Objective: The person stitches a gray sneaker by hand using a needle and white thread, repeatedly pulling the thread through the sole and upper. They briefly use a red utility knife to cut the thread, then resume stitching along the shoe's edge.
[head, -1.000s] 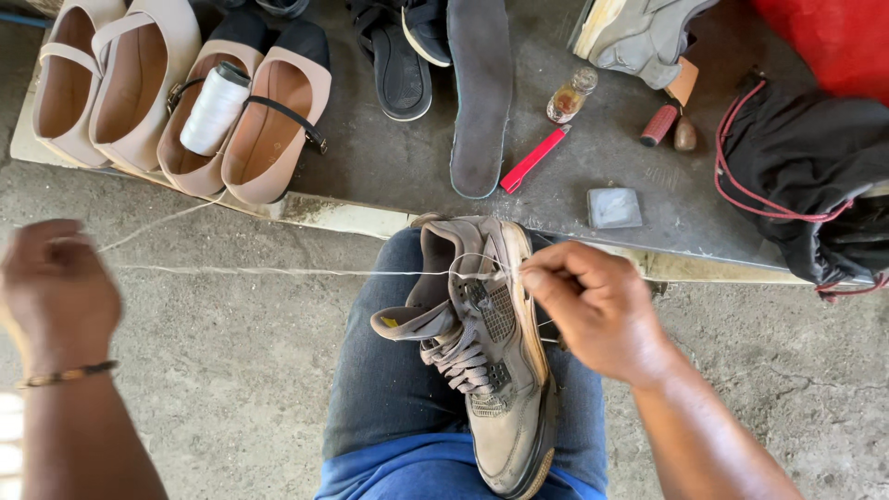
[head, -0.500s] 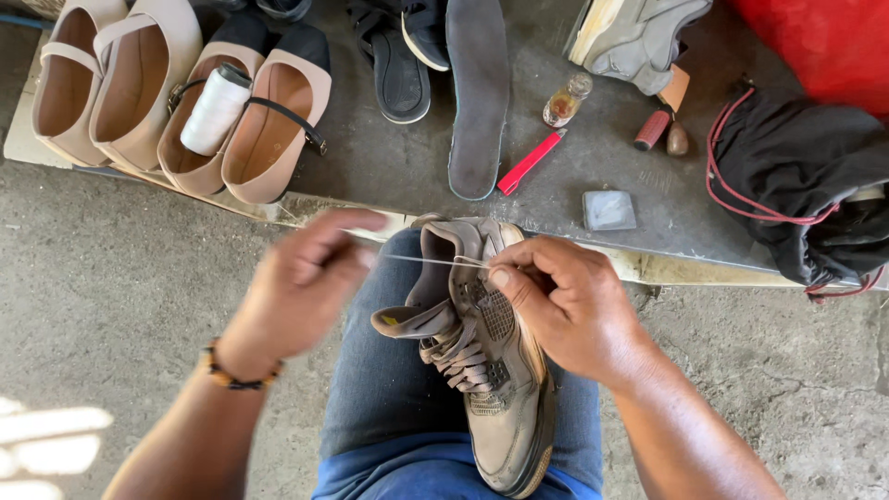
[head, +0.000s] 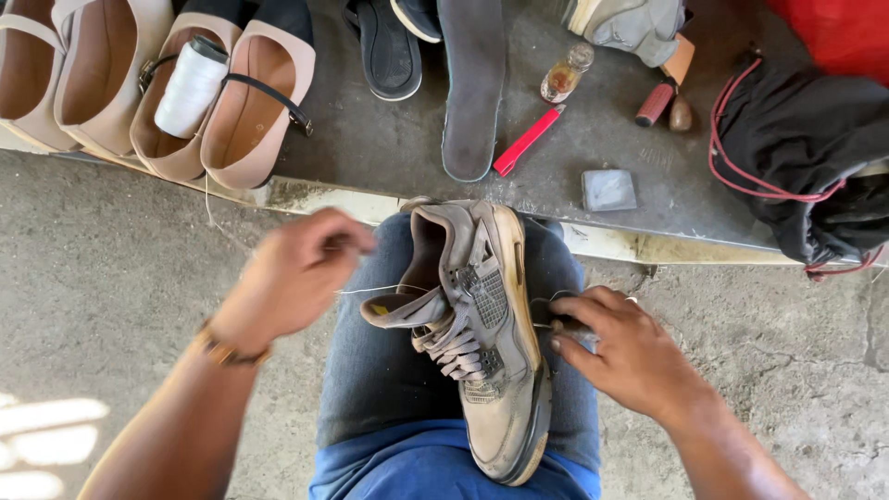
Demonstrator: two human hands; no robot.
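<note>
A worn grey-brown sneaker lies on its side across my knee, laces loose and tongue hanging out. My left hand hovers just left of its opening, fingers pinched on a thin white thread that runs to the shoe. My right hand rests against the sole edge on the right, fingers closed on a small dark tool pressed to the sole. The tool's tip is hidden.
A low grey slab ahead carries beige flat shoes, a white thread spool, a dark insole, a red knife, a small bottle, a grey block and a black bag. Concrete floor lies on both sides.
My left hand came in from far left to the shoe's opening, shortening the taut thread. My right hand dropped from the shoe's top to its sole edge.
</note>
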